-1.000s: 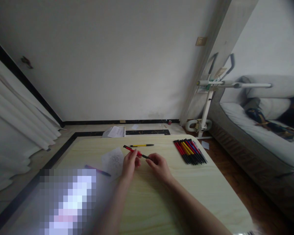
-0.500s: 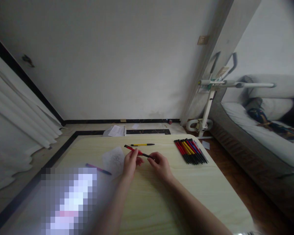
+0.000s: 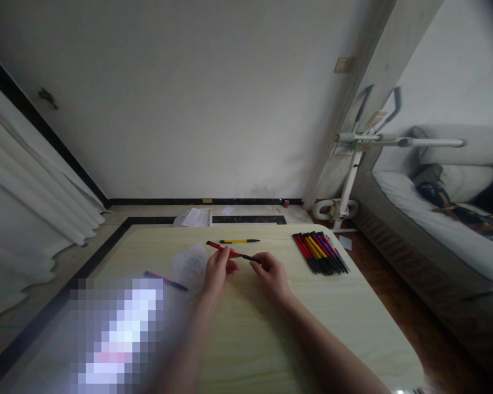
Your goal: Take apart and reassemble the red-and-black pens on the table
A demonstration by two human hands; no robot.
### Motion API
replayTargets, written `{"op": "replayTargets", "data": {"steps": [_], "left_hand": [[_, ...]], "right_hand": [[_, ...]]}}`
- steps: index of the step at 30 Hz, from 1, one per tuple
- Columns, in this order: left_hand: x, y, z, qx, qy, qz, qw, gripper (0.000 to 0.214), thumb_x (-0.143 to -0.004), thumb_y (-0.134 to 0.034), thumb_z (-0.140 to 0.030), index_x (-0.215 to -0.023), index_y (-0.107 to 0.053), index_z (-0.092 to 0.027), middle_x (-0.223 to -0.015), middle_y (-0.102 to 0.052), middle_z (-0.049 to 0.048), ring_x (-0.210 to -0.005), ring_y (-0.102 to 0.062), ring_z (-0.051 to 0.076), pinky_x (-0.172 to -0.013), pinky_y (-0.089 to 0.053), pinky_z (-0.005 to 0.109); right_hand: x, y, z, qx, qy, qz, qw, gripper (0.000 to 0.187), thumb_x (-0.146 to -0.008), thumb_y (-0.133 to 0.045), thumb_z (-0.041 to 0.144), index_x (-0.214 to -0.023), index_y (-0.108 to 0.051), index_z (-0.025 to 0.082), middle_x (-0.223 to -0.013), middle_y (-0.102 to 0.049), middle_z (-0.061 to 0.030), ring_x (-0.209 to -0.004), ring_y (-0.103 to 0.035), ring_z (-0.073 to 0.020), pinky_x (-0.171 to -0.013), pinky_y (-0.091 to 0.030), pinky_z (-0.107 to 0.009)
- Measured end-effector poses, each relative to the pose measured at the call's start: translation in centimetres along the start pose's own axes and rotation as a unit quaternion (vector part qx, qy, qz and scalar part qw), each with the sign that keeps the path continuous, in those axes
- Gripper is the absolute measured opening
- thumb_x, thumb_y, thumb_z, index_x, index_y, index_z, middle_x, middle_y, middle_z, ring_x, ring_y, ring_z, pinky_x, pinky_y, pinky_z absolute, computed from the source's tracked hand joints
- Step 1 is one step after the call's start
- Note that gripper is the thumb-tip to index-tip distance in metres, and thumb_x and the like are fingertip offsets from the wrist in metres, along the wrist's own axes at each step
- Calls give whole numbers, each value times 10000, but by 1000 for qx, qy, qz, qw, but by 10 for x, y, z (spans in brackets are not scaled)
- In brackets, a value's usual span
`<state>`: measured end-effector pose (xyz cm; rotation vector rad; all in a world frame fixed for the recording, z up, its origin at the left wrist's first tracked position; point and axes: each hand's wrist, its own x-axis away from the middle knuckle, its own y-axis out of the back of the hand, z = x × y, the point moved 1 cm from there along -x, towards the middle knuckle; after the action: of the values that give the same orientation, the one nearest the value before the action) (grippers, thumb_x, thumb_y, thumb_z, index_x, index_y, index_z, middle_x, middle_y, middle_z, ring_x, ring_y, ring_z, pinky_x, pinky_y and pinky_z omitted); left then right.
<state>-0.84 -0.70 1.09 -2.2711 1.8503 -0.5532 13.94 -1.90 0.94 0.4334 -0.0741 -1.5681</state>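
Observation:
Over the middle of the table, my left hand point(image 3: 217, 271) is closed on the red barrel of a red-and-black pen point(image 3: 214, 245), its black clip end pointing up and left. My right hand point(image 3: 273, 274) pinches the pen's black tip section point(image 3: 250, 258). A thin dark stretch shows between barrel and tip section; whether they are joined there I cannot tell. Just beyond lies a yellow-and-black pen point(image 3: 239, 241). White paper point(image 3: 187, 265) with faint drawing rests left of my left hand, a purplish pen point(image 3: 166, 280) by its near edge.
Several red, yellow and blue pens point(image 3: 318, 253) with black ends lie in a row at the table's right point(image 3: 353, 317). A blurred-out bright patch point(image 3: 123, 334) covers the near left. Beyond stand a white exercise frame point(image 3: 349, 180) and a sofa point(image 3: 398, 191) with part of a person.
My right hand has shifted slightly, and a thinner dark stretch now shows between the red barrel and the black tip section. The view has tilted a little. The other pens have stayed put.

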Motion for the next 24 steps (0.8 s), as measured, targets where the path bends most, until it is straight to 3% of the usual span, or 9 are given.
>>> {"op": "replayTargets", "data": {"steps": [6, 10, 15, 24], "left_hand": [[1, -2, 1, 24, 7, 15, 1000, 322, -680, -593, -424, -795, -541, -128, -740, -642, 47, -451, -557, 95, -395, -367, 182], [-3, 2, 0, 99, 32, 14, 994, 262, -708, -583, -383, -786, -523, -139, -746, -654, 62, -556, -614, 136, -460, -422, 196], [-8, 7, 1, 205, 75, -1, 976, 175, -758, -546, -312, -780, -521, -141, -789, -659, 87, -720, -639, 180, -609, -493, 266], [-6, 7, 0, 272, 100, 22, 957, 150, -791, -508, -278, -761, -518, -131, -850, -650, 131, -837, -625, 239, -749, -490, 373]], "right_hand": [[0, 0, 1, -6, 9, 5, 1000, 191, -741, -523, 316, -811, -588, 151, -668, -583, -17, -523, -455, -109, -485, -373, -217], [-1, 0, 0, -12, 6, -6, 1000, 195, -735, -529, 334, -794, -589, 158, -639, -571, -5, -494, -437, -102, -459, -361, -212], [-1, 2, 1, -19, 16, -23, 999, 226, -749, -527, 365, -807, -586, 155, -612, -559, 0, -481, -423, -98, -444, -347, -208], [-2, 5, 2, 1, 38, -41, 998, 226, -758, -529, 359, -816, -596, 151, -581, -539, 3, -474, -416, -95, -444, -344, -206]]}}
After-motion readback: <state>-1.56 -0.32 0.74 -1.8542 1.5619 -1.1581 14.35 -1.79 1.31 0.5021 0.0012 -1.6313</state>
